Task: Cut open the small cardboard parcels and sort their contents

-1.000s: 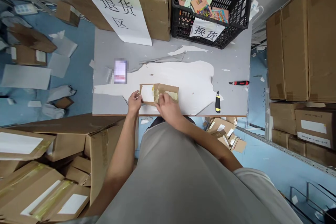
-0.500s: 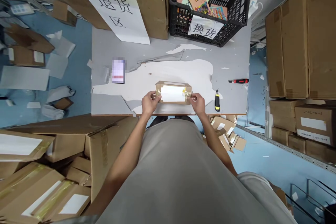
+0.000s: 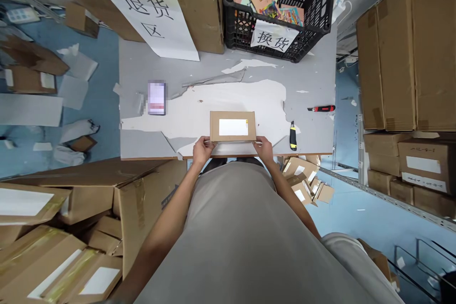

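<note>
A small brown cardboard box (image 3: 232,134) with a white label on its top sits at the near side of the table, between my two hands. My left hand (image 3: 203,150) grips its lower left corner, fingers closed on the edge. On the opposite corner my right hand (image 3: 263,149) does the same, thumb toward the box. To the right lies a yellow and black utility knife (image 3: 292,137). A red and black utility knife (image 3: 322,109) rests farther right. A phone with a blurred screen (image 3: 156,98) lies to the left.
At the back of the table (image 3: 315,76) stand a large cardboard box (image 3: 204,21) with a paper sign and a black plastic crate (image 3: 309,40) with small packets. A big open carton (image 3: 142,199) full of boxes stands at lower left; cartons (image 3: 395,57) are stacked at right.
The small box has been turned: its taped side faced me before, and now a plain face with a smaller label shows. Both hands have shifted to its near corners.
</note>
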A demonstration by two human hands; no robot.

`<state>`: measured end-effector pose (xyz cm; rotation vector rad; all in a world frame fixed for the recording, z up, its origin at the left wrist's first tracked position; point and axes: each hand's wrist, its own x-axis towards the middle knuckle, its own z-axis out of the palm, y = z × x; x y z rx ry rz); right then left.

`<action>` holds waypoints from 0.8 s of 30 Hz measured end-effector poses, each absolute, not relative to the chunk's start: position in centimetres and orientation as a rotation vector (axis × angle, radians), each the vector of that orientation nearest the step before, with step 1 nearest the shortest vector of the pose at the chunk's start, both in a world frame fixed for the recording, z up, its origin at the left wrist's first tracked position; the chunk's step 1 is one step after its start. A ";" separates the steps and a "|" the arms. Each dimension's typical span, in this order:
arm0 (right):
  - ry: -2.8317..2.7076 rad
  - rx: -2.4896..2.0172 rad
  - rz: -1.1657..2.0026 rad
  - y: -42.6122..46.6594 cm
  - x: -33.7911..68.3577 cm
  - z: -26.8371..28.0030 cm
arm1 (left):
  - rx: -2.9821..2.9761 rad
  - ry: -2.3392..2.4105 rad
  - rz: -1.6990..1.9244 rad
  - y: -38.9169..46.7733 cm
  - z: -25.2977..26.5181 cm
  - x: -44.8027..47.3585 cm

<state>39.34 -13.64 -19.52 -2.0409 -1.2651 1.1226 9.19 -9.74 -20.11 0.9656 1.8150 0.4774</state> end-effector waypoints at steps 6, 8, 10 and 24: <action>-1.317 -1.996 0.971 -11.7 41.2 -17.1 | 1.082 1.686 0.702 -8.6 -18.6 9.6; -1.312 -2.018 0.966 -11.2 41.4 -16.7 | 1.116 1.699 0.716 -8.1 -18.2 9.9; -1.304 -2.046 0.985 -10.8 41.4 -16.6 | 1.148 1.739 0.689 -7.6 -18.1 10.3; -1.187 -2.122 1.083 -0.6 42.7 -17.0 | 0.912 1.732 0.749 3.1 -19.4 11.6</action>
